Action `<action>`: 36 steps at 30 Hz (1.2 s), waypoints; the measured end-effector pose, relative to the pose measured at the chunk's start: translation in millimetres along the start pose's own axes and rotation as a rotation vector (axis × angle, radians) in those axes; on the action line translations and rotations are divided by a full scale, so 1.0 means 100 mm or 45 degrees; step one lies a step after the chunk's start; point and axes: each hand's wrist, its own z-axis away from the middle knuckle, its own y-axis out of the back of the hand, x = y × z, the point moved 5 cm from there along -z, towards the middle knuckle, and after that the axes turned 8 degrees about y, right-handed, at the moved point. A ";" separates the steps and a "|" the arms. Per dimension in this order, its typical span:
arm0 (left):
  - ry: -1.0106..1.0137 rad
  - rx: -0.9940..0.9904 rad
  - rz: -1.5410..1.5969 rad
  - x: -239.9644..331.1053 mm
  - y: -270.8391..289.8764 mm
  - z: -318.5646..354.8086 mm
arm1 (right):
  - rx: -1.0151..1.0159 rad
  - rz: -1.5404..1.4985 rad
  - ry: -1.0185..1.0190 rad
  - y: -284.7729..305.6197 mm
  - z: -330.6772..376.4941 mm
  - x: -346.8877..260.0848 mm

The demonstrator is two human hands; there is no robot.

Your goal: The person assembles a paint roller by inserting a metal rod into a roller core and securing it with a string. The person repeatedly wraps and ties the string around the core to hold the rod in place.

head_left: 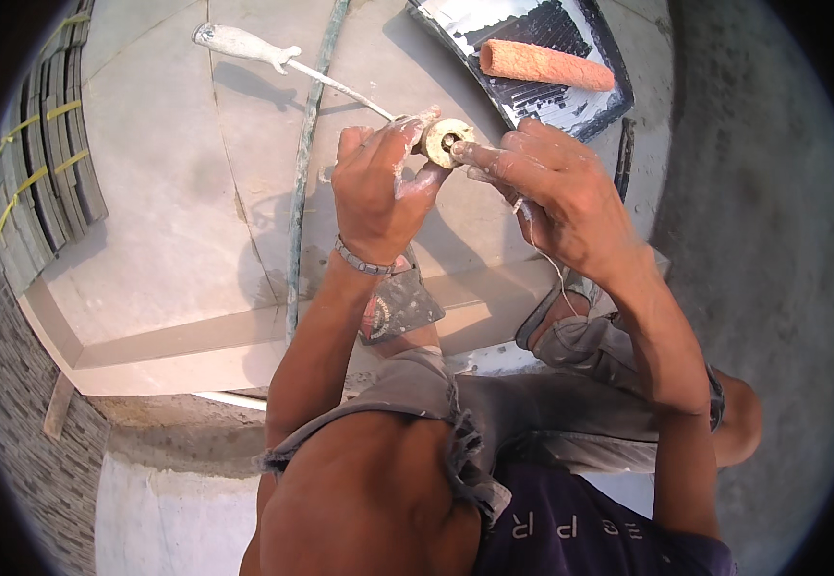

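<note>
My left hand grips a small round brass-coloured spool with a hole in its middle, held up over the tiled floor. My right hand touches the spool's right side with its fingertips. A thin white string hangs down from under my right hand. Both hands are smeared with white dust. A metal bracelet sits on my left wrist.
A paint-roller frame with a white handle lies on the grey tiles behind my hands. A black tray holds an orange roller sleeve. A hose crosses the floor. Strapped tile stacks stand at left. A trowel lies by my knee.
</note>
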 end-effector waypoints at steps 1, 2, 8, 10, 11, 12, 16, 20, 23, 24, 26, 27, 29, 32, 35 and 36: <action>0.045 -0.010 -0.001 0.01 0.00 -0.01 | 0.002 0.020 0.030 0.02 -0.01 0.03; 0.090 -0.021 -0.002 0.02 0.00 -0.01 | 0.003 0.039 0.060 0.04 -0.02 0.06; 0.175 0.143 0.018 -0.02 0.10 0.13 | 0.032 -0.025 0.063 0.01 -0.10 0.04; 0.136 0.104 0.073 -0.05 0.18 0.12 | 0.163 -0.057 0.033 -0.04 -0.12 0.00; 0.117 0.085 0.101 -0.06 0.21 0.11 | 0.276 -0.081 0.012 -0.09 -0.10 0.01; 0.130 0.102 0.083 -0.07 0.21 0.12 | 0.385 -0.107 -0.007 -0.12 -0.12 -0.01; 0.146 0.138 0.097 -0.12 0.23 0.16 | 0.307 -0.383 -0.518 -0.21 -0.18 0.07; 0.228 0.166 0.089 -0.12 0.24 0.23 | 0.337 -0.508 -0.682 -0.21 -0.24 -0.04; 0.217 0.229 0.022 -0.05 0.16 0.25 | 0.459 -0.546 -0.746 -0.35 -0.20 -0.11; 0.219 0.240 0.014 -0.03 0.15 0.25 | 0.510 -0.551 -0.746 -0.41 -0.17 -0.11; 0.222 0.261 -0.004 0.00 0.14 0.24 | 0.561 -0.615 -0.767 -0.48 -0.12 -0.14; 0.253 0.271 0.017 0.01 0.15 0.24 | 0.584 -0.650 -0.777 -0.50 -0.10 -0.16; 0.316 0.290 0.057 0.03 0.18 0.23 | 0.587 -0.735 -0.785 -0.48 -0.09 -0.21; 0.221 0.342 -0.049 0.07 0.25 0.22 | 0.672 -0.926 -0.878 -0.53 -0.09 -0.23; 0.267 0.314 0.060 0.06 0.24 0.26 | 0.681 -0.939 -0.951 -0.56 -0.08 -0.22; 0.292 0.301 0.068 0.06 0.23 0.28 | 0.665 -0.906 -0.967 -0.55 -0.08 -0.21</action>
